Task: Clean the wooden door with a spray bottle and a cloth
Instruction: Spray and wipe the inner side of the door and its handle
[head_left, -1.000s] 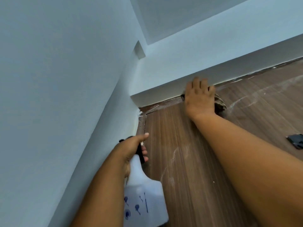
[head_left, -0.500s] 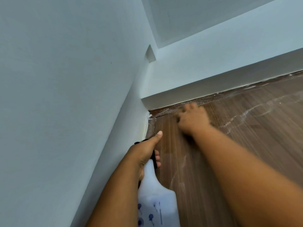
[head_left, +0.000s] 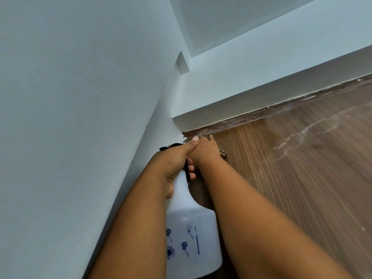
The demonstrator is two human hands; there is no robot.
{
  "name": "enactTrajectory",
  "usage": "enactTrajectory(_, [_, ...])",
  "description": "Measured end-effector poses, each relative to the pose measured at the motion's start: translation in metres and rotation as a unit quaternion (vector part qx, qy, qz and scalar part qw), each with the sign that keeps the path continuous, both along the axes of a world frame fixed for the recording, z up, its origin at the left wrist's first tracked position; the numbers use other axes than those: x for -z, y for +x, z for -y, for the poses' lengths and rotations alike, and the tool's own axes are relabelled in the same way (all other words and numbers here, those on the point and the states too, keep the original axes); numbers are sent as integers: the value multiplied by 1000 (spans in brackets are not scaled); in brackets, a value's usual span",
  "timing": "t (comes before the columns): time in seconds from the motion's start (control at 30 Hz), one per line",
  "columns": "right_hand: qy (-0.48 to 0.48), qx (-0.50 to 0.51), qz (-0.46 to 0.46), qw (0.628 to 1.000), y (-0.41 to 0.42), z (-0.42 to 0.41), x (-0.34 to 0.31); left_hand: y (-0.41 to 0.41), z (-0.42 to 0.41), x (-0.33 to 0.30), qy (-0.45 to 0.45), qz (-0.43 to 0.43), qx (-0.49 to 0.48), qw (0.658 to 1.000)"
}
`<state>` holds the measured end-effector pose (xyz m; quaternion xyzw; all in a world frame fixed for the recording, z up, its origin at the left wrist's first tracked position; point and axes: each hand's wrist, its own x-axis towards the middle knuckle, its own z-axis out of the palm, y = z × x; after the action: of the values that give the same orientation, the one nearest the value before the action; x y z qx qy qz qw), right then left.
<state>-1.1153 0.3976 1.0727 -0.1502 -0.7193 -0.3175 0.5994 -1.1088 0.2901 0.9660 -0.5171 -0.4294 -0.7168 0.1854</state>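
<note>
- Since 1 s ago our right hand (head_left: 205,151) w/ cloth (head_left: 223,153) slid left into the door (head_left: 281,178) top corner, pressing.
- Left hand (head_left: 177,164) grips spray bottle (head_left: 191,224).
- Wiping step; next: streaks (head_left: 298,137) rightward.

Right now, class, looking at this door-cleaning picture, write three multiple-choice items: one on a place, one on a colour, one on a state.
1. Where does the right hand press the cloth?
A door's top left corner
B door's middle
C ceiling

2. The print on the white plastic spray bottle is:
A red
B blue
C green

3. The left hand:
A hangs open
B grips the bottle's neck
C lies flat on the wall

Key: 1 A, it is on the brown wooden door by the frame corner; 2 B, blue motifs show; 3 B, fingers wrap the neck.
</note>
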Motion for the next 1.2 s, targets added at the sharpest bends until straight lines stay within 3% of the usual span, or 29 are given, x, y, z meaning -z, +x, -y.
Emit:
enactTrajectory(0.13, [-73,36,-102,991,22,-18,-17,4,-6,3,-4,-13,7,1000])
enactTrajectory(0.2, [-94,17,-72,993,14,-16,-16,6,-14,4,-29,-12,-7,999])
enactTrajectory(0.27, [-57,-51,16,997,-1,-11,-7,8,-19,8,-38,-2,-28,999])
enactTrajectory(0.33, [-4,-73,18,997,-11,-3,-4,3,-16,12,-28,10,-50,998])
enactTrajectory(0.43, [-53,-120,12,991,-6,1,-14,-5,-12,13,-3,21,-62,998])
enactTrajectory(0.5, [-90,-93,-22,991,2,-6,-20,-3,-14,12,1,14,-67,998])
enactTrajectory(0.6, [-145,2,-156,977,27,-25,-34,4,-15,9,2,-2,-61,998])
enactTrajectory(0.7, [-165,27,-200,965,47,-38,-25,12,-15,8,-16,-12,-19,1000])
enactTrajectory(0.8, [-62,18,-137,988,30,-29,0,21,-14,7,-28,-15,25,999])
enactTrajectory(0.83, [-48,-22,-73,996,21,-25,11,22,-13,6,-26,-15,33,999])
enactTrajectory(0.87, [-72,-115,47,990,23,-12,32,23,-10,5,-23,-14,33,999])
enactTrajectory(0.9, [-67,-212,117,968,26,-2,53,23,-8,4,-21,-9,27,999])
enactTrajectory(0.97, [-104,-419,194,881,18,7,75,21,-5,7,-23,4,15,1000])
enactTrajectory(1.0, [-57,-396,183,898,19,7,72,20,-4,8,-22,7,18,1000])
enactTrajectory(1.03, [8,-282,175,943,20,-5,73,18,-4,9,-18,6,22,1000])
enactTrajectory(1.07, [-16,-205,171,963,21,-19,66,17,-6,9,-15,3,21,1000])
enactTrajectory(1.13, [8,-89,-17,996,41,-40,45,15,-9,9,-19,0,-5,1000])
enactTrajectory(1.2, [-34,-43,-136,989,71,-73,25,12,-13,10,-26,8,-24,999])
